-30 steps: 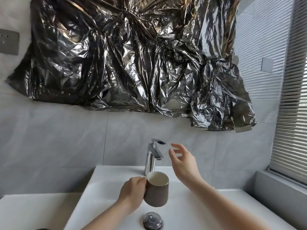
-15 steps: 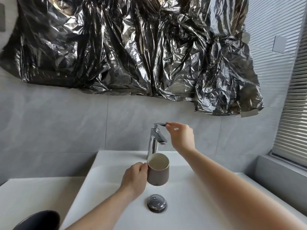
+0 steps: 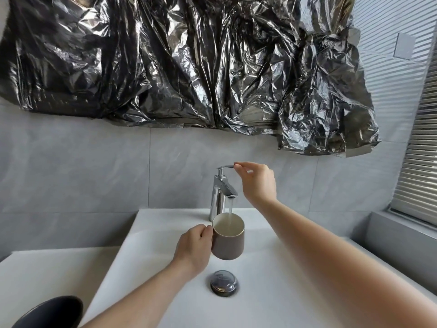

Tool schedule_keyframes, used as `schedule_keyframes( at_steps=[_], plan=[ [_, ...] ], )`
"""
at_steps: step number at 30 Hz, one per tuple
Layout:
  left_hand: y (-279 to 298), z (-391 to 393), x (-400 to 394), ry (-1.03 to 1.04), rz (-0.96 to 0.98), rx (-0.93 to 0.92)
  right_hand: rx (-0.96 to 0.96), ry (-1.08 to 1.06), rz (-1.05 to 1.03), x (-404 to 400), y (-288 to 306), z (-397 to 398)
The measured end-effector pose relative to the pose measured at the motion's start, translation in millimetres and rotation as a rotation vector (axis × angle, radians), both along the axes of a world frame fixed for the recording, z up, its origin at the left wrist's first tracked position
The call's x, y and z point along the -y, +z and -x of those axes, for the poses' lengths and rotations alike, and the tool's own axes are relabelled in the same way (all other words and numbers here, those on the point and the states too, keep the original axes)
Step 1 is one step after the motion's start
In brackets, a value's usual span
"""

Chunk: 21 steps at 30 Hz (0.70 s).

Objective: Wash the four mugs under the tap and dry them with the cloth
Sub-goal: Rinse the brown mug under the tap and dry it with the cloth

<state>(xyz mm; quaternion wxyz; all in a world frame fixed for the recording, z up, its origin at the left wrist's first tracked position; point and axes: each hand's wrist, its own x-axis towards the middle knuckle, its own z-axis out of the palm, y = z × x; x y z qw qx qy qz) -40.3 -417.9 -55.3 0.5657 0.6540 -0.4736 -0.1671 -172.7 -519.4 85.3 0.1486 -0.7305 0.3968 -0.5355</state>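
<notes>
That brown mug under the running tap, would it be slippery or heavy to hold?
The brown mug looks glazed and water is running into it, so probably slippery. It is filling, so likely getting heavier. The left hand holds it at the side, probably by a hidden handle.

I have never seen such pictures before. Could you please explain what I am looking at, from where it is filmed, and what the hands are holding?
There is no machine here. A person wears a camera on the head, so the view looks forward and down at their own arms. The left hand holds a brown mug in its grip above a white sink. The right hand pinches the lever of the tap, and water runs into the mug. Below sits the drain plug. Crumpled silver foil covers the wall. A dark object at the lower left is cut off.
</notes>
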Motion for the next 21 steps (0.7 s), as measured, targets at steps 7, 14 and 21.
schedule_keyframes(
  at_steps=[7,14,21],
  plan=[
    [4.0,-2.0,-3.4,0.027,-0.016,0.034,0.177,0.113,-0.127,-9.3,-23.8,6.8],
    [8.2,0.8,-11.8,0.098,-0.044,0.140,0.144,0.129,-0.392,-32.2,-113.7,44.2],
    [14.9,3.6,-15.4,0.089,-0.017,0.222,-0.234,0.383,-0.474,-37.1,-133.1,47.8]
  ],
)
